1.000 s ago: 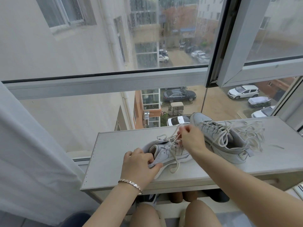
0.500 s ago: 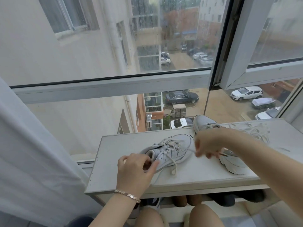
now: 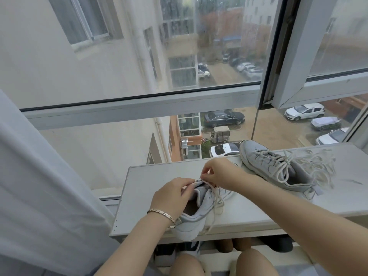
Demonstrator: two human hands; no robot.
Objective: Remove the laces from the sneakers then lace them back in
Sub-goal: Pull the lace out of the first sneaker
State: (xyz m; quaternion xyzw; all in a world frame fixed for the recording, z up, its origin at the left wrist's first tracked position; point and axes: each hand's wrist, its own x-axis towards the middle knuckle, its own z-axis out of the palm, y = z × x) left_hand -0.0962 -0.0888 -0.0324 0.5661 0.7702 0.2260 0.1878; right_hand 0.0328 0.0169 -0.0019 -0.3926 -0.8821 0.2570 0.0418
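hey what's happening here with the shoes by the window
A person sits at a white shelf under a window, working on the near sneaker. The left hand steadies it at the tongue and collar, while the right hand pinches its lace near the top eyelets. The lace is partly threaded, with loose ends trailing. The second sneaker lies untouched farther right, its laces loose and spread out.

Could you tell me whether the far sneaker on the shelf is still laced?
Laced: the far sneaker shows its lace crossing the eyelets, loose ends spread beside it.
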